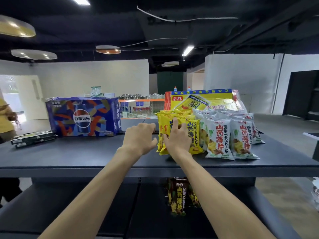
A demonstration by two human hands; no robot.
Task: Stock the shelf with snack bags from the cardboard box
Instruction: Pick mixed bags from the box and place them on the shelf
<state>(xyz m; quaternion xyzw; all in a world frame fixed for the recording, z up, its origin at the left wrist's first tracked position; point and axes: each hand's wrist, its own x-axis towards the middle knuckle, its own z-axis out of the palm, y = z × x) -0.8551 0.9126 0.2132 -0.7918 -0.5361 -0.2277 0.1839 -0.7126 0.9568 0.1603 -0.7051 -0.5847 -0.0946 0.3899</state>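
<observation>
Several yellow snack bags (195, 135) stand in a row on the dark top shelf (86, 156). To their right stand several white snack bags (219, 140). My right hand (177, 137) lies flat against the front yellow bag, fingers spread over its face. My left hand (140, 138) sits just left of the yellow row, its fingers curled toward the row's left side; the fingertips are hidden, so contact is unclear. On the shelf below stand dark snack bags (179, 195). The cardboard box is not in sight.
A blue Pepsi carton (82, 116) stands at the left of the top shelf, with flat black boxes (32, 138) beside it. A yellow drinks carton (202, 100) lies behind the bags. A person in yellow (5, 118) stands at the far left.
</observation>
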